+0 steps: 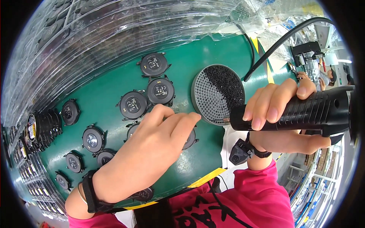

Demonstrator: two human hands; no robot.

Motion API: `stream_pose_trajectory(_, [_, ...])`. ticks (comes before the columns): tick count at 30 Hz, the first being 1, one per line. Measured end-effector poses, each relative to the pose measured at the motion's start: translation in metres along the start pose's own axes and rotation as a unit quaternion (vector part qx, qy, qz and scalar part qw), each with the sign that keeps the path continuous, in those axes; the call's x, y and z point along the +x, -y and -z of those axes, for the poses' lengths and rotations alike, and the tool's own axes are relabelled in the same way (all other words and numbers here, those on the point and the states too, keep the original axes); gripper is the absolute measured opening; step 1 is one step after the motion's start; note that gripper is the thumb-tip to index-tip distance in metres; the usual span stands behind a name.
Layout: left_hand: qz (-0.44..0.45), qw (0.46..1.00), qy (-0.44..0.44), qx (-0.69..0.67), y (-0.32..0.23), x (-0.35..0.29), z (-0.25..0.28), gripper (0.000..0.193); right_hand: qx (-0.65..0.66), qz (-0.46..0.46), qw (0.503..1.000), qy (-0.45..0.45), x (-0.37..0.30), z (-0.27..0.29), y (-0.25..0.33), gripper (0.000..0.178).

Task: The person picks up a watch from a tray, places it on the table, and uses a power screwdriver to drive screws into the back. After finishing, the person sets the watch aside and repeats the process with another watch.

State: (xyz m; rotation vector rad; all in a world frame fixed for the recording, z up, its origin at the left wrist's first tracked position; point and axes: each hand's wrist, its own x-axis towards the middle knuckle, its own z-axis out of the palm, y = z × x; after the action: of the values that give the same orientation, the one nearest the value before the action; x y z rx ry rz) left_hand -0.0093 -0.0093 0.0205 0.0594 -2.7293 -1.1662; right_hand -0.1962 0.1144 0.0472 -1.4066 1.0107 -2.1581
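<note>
My right hand (pixel 281 102) is wrapped around a black electric screwdriver (pixel 308 113) held nearly level. Its metal tip points left, at the rim of a round grey dimpled tray (pixel 203 102) partly filled with small black screws (pixel 227 81). My left hand (pixel 161 131) hovers over the watches left of the tray, its fingers bent and drawn together; what they may hold is hidden. Around it lie several black round watch bodies without straps, backs up, such as one watch body (pixel 134 105) and another watch body (pixel 161 90). Two more are partly covered by my hand.
A green mat (pixel 186 53) covers the table. Stacked clear plastic trays (pixel 125 30) line the far and left sides. A row of stacked watch bodies (pixel 43 127) stands at the left. A thick black cable (pixel 281 41) arches at the right; another person (pixel 330 76) is beyond.
</note>
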Motion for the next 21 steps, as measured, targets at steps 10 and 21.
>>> stream_pose_trajectory(10, [-0.005, 1.000, 0.006, 0.027, -0.011, -0.002, 0.009, 0.063, -0.006, -0.009, 1.000, -0.029, -0.001, -0.002, -0.002, 0.081])
stream_pose_trajectory(21, [-0.015, 0.991, 0.054, 0.125, -0.002, -0.006, 0.013, 0.051, 0.003, -0.032, 0.999, 0.002, -0.001, 0.001, 0.001, 0.079])
